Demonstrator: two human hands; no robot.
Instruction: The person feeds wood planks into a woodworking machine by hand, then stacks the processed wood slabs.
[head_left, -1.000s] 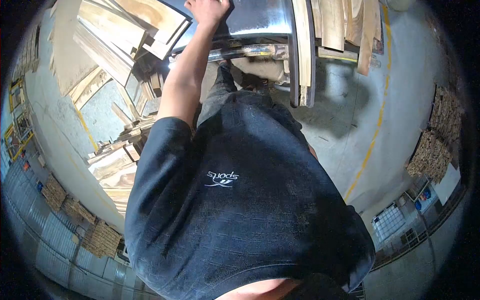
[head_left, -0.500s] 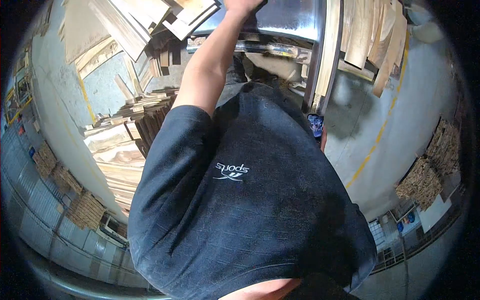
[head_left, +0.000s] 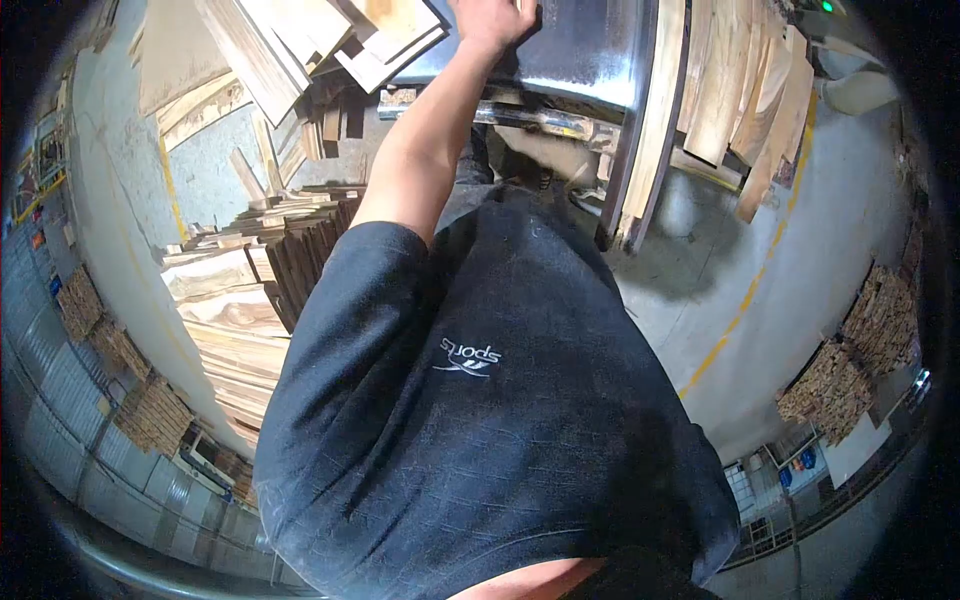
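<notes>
My left hand (head_left: 492, 20) is at the top edge of the view, over the dark, shiny metal surface (head_left: 580, 60). Its fingers look curled together, partly cut off by the frame; what they hold, if anything, I cannot make out. Just left of it, pale wooden boards (head_left: 390, 35) lie overlapping at the metal surface's edge. My right hand is out of sight, and no phone shows now.
Long boards (head_left: 655, 110) run along the metal surface's right side, with more planks (head_left: 725, 80) beyond. A tall stack of boards (head_left: 240, 310) stands at the left. Wood bundles (head_left: 830, 390) sit far right. A yellow line (head_left: 750, 310) marks the floor.
The phone and the fingers beside it at my right side have gone out of view. My left hand stays over the metal surface, slightly lower and further right in the picture.
</notes>
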